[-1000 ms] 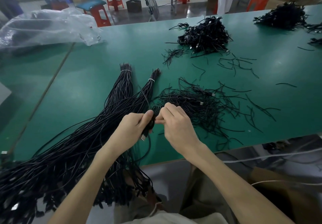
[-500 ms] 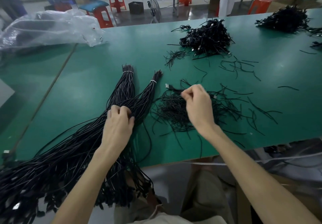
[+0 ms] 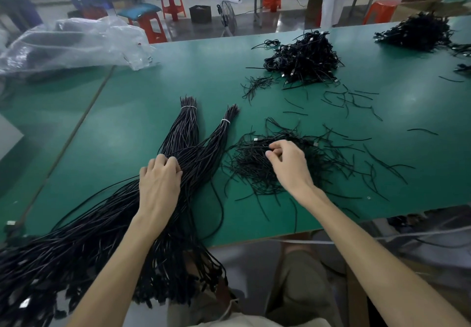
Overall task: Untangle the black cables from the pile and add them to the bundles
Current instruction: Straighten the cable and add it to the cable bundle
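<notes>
Right now the left hand lies on the bundles near the front of the green table. Its fingers are bent over the strands; I cannot tell whether they hook around any. The right hand reaches into the near pile just to the right of the bundles, thumb and forefinger drawn into a narrow pinch at its top.

The main risk, as I judge it, is that the pinched cable is looped through its neighbours. A quick pull would then drag a whole clump along, or tighten a knot. Loose ends trail over the table edge, so a hard tug could also sweep some to the floor. If the left hand lifts off, the untied near ends of the bundles may fan out.
</notes>
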The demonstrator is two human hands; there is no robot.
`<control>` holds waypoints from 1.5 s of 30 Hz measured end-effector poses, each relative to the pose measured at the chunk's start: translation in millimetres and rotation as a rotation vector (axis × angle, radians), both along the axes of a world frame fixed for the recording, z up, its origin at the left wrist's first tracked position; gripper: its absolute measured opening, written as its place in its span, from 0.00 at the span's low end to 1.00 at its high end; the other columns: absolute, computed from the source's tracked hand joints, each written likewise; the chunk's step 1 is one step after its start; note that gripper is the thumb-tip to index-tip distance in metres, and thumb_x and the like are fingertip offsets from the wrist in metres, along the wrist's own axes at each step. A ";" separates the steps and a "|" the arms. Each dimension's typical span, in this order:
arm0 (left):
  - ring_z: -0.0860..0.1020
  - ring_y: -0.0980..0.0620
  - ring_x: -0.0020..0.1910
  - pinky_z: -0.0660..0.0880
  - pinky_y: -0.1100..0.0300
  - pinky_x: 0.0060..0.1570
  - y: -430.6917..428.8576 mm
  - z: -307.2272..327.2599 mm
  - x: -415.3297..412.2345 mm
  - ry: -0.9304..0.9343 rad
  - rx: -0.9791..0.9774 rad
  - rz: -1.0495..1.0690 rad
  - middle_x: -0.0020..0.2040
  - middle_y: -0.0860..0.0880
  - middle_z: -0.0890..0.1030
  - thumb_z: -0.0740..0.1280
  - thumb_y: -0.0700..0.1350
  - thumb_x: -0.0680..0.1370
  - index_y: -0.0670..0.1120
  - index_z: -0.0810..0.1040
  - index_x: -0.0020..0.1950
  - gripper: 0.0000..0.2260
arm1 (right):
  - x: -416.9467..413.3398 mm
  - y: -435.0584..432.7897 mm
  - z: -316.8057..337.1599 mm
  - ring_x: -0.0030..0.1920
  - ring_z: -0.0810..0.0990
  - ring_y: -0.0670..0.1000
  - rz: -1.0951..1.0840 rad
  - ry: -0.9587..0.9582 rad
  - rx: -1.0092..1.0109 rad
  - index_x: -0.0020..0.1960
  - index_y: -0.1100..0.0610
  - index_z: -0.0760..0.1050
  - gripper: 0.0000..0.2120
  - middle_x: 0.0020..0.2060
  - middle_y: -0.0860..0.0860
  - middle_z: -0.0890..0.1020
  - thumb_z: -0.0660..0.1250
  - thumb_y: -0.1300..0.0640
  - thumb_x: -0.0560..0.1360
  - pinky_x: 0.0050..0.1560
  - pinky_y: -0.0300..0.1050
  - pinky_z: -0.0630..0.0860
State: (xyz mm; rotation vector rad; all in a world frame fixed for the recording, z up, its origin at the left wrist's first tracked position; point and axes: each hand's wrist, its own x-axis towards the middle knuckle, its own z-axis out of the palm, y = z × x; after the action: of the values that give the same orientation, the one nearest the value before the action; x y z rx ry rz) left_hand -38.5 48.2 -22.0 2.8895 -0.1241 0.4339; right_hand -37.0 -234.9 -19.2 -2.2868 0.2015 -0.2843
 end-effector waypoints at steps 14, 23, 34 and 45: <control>0.77 0.54 0.33 0.72 0.56 0.34 -24.7 8.7 -2.8 0.350 -0.368 -0.253 0.34 0.55 0.79 0.65 0.50 0.84 0.56 0.77 0.38 0.14 | -16.1 70.1 -3.6 0.59 0.75 0.53 0.655 -0.236 -0.597 0.61 0.58 0.77 0.11 0.54 0.52 0.83 0.65 0.66 0.81 0.67 0.45 0.67; 0.67 0.57 0.23 0.61 0.65 0.25 20.8 -8.4 -7.0 0.256 -0.474 -0.329 0.25 0.53 0.72 0.62 0.65 0.79 0.54 0.78 0.37 0.19 | -41.4 49.9 -7.7 0.44 0.75 0.43 0.303 -0.208 0.018 0.50 0.53 0.83 0.10 0.37 0.36 0.76 0.62 0.55 0.85 0.55 0.32 0.67; 0.78 0.58 0.48 0.75 0.63 0.50 22.1 -10.8 7.2 0.189 -0.433 -0.293 0.48 0.58 0.78 0.72 0.54 0.79 0.55 0.81 0.52 0.05 | -31.6 50.3 -31.5 0.34 0.74 0.41 0.247 -0.002 0.168 0.47 0.54 0.81 0.12 0.30 0.46 0.79 0.61 0.57 0.85 0.42 0.40 0.69; 0.65 0.36 0.73 0.67 0.42 0.68 -93.4 -21.3 100.3 0.427 0.215 -0.297 0.73 0.37 0.66 0.61 0.60 0.84 0.42 0.57 0.81 0.33 | -43.9 63.1 -48.5 0.49 0.78 0.54 0.522 -0.136 -0.194 0.55 0.59 0.82 0.09 0.45 0.52 0.84 0.63 0.61 0.84 0.53 0.45 0.66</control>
State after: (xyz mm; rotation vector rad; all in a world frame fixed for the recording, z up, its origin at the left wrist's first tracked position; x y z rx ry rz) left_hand 61.8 -45.2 -43.4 3.0200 -0.5467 -0.2638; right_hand -80.9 -171.8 -67.6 -2.4009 -0.5074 -0.1891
